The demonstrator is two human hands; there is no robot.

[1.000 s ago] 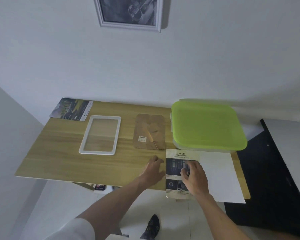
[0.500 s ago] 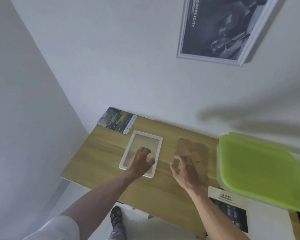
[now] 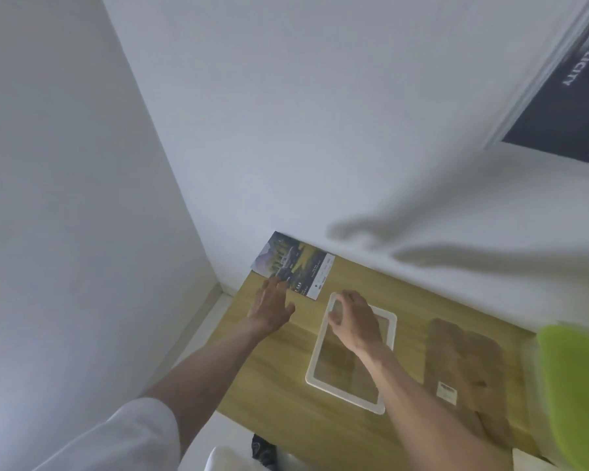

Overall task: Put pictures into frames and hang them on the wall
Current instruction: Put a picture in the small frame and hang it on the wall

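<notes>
Head view
Left hand: flat, fingers out straight, tips resting on the near edge of the picture.
Picture: lies at the far left corner of the table, up against the wall, with a dark car scene and a white strip.
Right hand: fingers curled down over the far left corner of the white frame, pinching its rim.
White frame: lies flat on the table, just right of the picture.
Brown backing board: flat, right of the frame.
Green lid: at the right edge, blurry.
Hung picture: on the wall, top right.
</notes>
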